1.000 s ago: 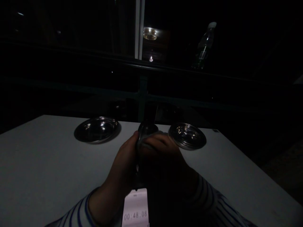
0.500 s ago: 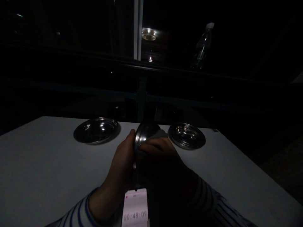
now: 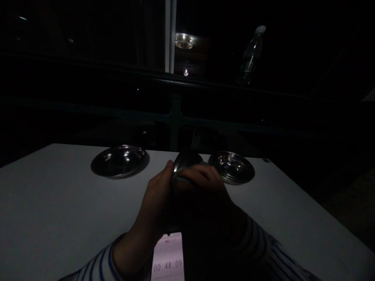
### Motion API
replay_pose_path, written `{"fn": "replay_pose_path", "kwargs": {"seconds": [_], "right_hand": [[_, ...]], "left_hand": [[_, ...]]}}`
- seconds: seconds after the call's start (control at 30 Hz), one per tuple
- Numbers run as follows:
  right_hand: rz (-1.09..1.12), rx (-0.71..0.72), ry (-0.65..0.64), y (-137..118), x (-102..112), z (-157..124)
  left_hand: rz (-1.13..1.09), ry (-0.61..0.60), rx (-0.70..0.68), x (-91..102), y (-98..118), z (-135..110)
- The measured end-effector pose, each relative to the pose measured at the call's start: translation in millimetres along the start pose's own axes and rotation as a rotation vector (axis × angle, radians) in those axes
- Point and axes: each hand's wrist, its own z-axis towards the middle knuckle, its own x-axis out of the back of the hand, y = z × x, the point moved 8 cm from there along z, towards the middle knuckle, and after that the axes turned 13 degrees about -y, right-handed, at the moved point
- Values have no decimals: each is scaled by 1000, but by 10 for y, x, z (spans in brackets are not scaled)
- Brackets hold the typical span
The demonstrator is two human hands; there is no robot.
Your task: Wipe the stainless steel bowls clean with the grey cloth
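And the wiping looks under way, unfinished: left hand (image 3: 156, 197) clasping the metal bowl (image 3: 188, 157) mid-table between two metal dishes (image 3: 118, 162), right hand (image 3: 202, 185) curled tight over a grey cloth (image 3: 182, 179) against it.

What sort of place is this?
Likely a dark indoor room, exact use unclear: a white table, a shiny metal dish on it, and a lit ceiling lamp beyond, perhaps reflected in glass.

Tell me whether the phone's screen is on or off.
On. The phone is lit pale pink and shows dark timer digits reading 00:48:09.
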Motion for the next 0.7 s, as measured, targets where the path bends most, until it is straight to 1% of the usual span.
{"fn": "replay_pose_path", "kwargs": {"seconds": [0.07,0.1,0.13,0.2,0.27,0.33,0.4,0.43,0.5,0.53,0.57,0.6,0.7], "right_hand": [[-1,-107,25,116,30,-20],[0,-137,25,153,30,-27],[2,-134,17,156,19,-27],[5,-52,0,83,-18,-16],[4,65,-22,-37,-59,-6],[0,116,-19,-96,-63,-5],[-9,73,0,-57,-33,-5],[-10,22,15,-5,-10,-8],[-9,-85,36,104,21,-18],[-4,-117,33,138,18,-21],[1,-120,22,143,2,-19],[0,-94,11,119,-17,-15],[-28,52,-47,-24,-98,0]], "left_hand": [[-26,-21,38,-25,-46,-1],[-33,-19,54,-23,-67,1],[-35,-14,67,-16,-82,5],[-10,19,75,28,-89,16],[26,57,49,86,-58,29],[52,49,19,104,-27,44],[32,-12,31,64,-42,55],[20,-35,46,42,-57,53],[11,-34,57,21,-66,34],[13,-23,49,16,-56,23],[13,-12,37,12,-39,14],[12,1,27,12,-21,6],[-13,25,-4,17,31,1]]}}
